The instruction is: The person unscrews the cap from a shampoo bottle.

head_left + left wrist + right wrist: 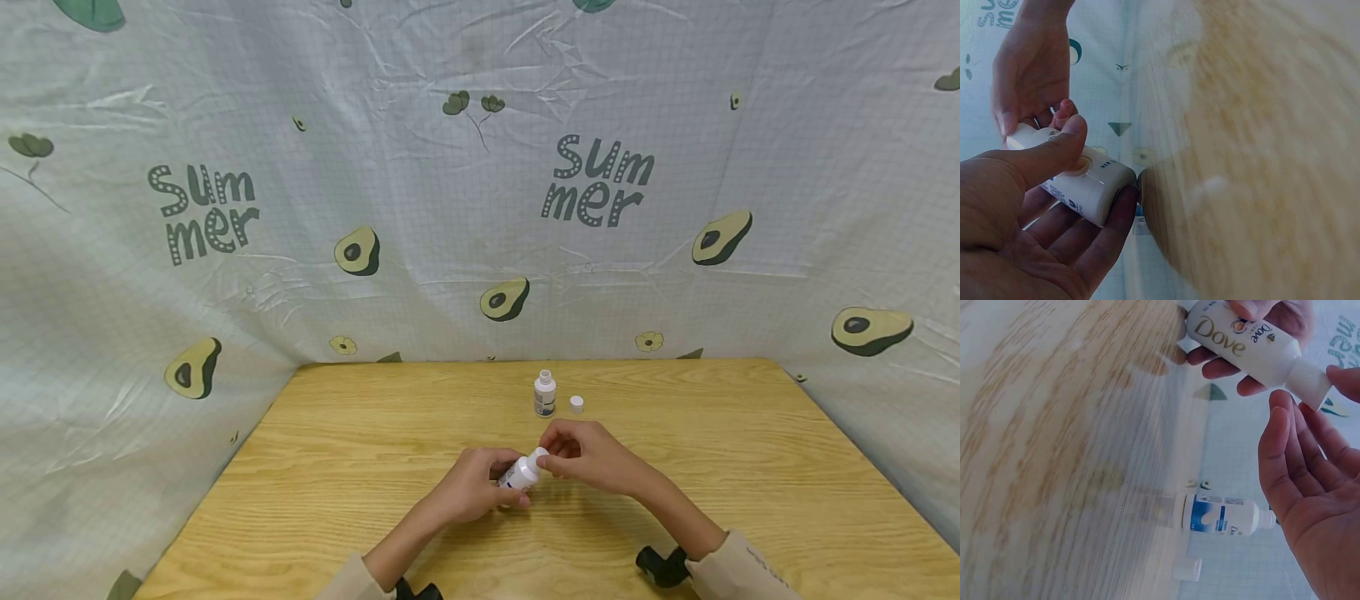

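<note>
My left hand (474, 485) grips a small white Dove bottle (1244, 345) by its body, thumb on one side and fingers round the other. The bottle leans over, its capped end toward my right hand (592, 458). That hand pinches the white cap (1308, 383) between thumb and index finger, its other fingers loosely bent beside it. From the left wrist view, the base of the bottle (1094, 187) shows close over the table. Beyond my hands a second white bottle (545, 397) stands upright with its neck uncovered. Beside it on the right sits a loose white cap (576, 404).
The wooden table (360, 433) spreads out on both sides of my hands. A pale printed cloth (420, 192) hangs behind its back edge and along the sides. Dark wrist mounts (663, 567) sit at both sleeves.
</note>
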A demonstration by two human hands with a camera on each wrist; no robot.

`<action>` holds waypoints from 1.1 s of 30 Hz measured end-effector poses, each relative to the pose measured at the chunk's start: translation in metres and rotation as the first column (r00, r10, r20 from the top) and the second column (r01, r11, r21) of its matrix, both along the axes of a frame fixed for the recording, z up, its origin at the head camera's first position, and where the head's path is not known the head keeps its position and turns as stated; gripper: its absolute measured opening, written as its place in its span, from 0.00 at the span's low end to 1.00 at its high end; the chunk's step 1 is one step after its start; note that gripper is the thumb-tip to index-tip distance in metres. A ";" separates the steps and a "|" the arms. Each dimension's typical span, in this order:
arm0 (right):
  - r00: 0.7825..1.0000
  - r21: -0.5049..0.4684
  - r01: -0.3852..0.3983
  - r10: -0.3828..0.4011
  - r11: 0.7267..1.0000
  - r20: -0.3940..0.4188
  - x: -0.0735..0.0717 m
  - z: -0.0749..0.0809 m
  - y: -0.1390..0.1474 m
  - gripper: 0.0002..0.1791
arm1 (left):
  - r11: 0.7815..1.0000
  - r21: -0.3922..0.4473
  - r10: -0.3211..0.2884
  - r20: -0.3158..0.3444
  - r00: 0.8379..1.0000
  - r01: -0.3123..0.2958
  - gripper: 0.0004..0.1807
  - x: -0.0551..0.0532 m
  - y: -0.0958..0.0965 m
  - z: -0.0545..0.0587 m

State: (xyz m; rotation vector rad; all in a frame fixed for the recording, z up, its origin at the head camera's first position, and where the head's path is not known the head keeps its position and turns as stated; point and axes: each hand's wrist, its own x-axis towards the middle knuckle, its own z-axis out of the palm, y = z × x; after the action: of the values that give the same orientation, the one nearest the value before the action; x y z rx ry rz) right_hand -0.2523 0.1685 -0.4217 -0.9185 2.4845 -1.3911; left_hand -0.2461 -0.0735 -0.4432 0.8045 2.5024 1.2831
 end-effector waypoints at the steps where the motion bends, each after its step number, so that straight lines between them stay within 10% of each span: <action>1: 1.000 -0.003 -0.004 0.004 1.000 0.002 0.000 0.000 0.000 0.11 | 1.000 0.001 0.001 0.000 1.000 -0.001 0.20 0.000 0.000 0.000; 33: 1.000 -0.012 -0.023 0.023 1.000 -0.010 -0.001 -0.001 0.002 0.11 | 1.000 0.009 -0.017 0.017 1.000 0.017 0.16 0.000 0.000 0.002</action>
State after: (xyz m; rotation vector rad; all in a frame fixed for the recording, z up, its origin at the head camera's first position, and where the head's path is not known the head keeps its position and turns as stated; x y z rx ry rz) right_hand -0.2537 0.1703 -0.4231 -0.9560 2.4674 -1.3996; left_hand -0.2460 -0.0735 -0.4416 0.8114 2.4727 1.2910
